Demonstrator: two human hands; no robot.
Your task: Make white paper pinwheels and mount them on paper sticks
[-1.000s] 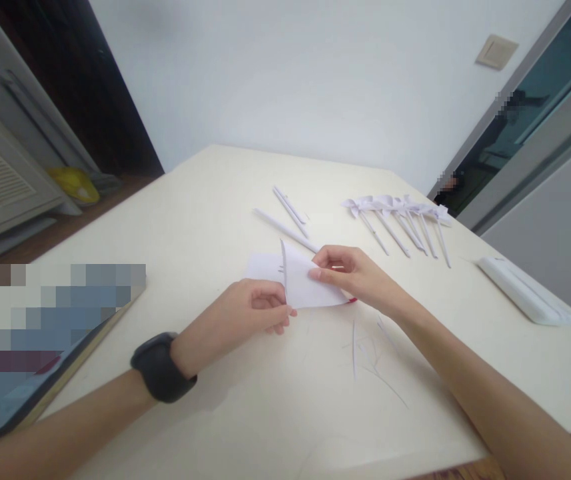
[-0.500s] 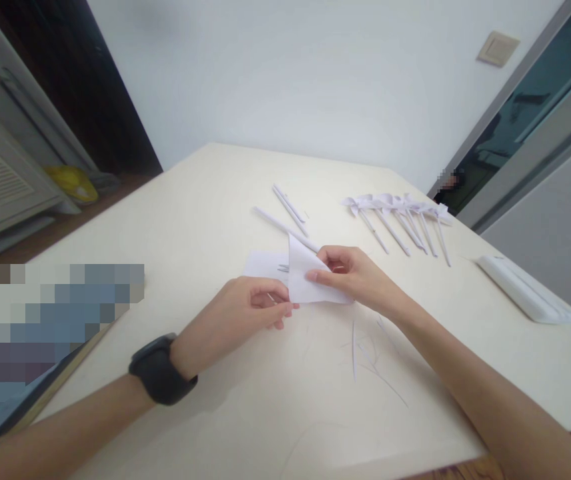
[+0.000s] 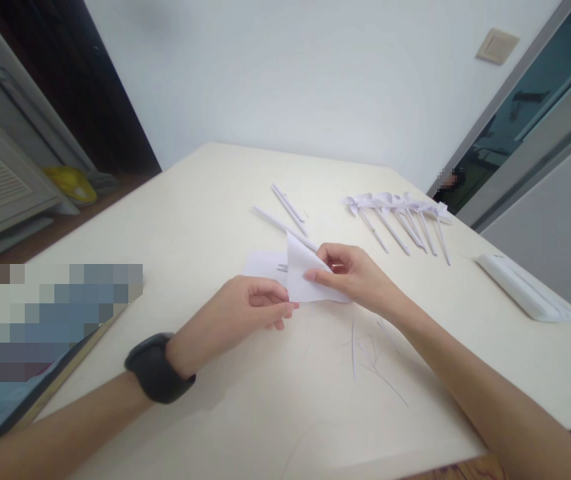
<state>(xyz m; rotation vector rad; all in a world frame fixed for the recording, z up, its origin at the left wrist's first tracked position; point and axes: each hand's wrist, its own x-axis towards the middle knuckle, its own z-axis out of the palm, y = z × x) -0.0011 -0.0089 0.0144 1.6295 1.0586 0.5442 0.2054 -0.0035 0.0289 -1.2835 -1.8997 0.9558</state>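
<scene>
one white paper sheet (image 3: 310,283) lies mid-worktop (image 3: 190,200). right hand (image 3: 360,277) fingers pinch its raised flap, and left hand (image 3: 240,317) fingers close on its near edge. three paper sticks (image 3: 285,227) lie just beyond.

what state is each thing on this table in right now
paper, partly folded, flap raised, held by both hands
left hand, pinching the paper's near edge
right hand, pinching the raised flap
paper sticks, rolled, lying loose
stick-mounted paper shapes, lying in a row
white case, appears shut, lying flat
paper slivers, scattered
</scene>
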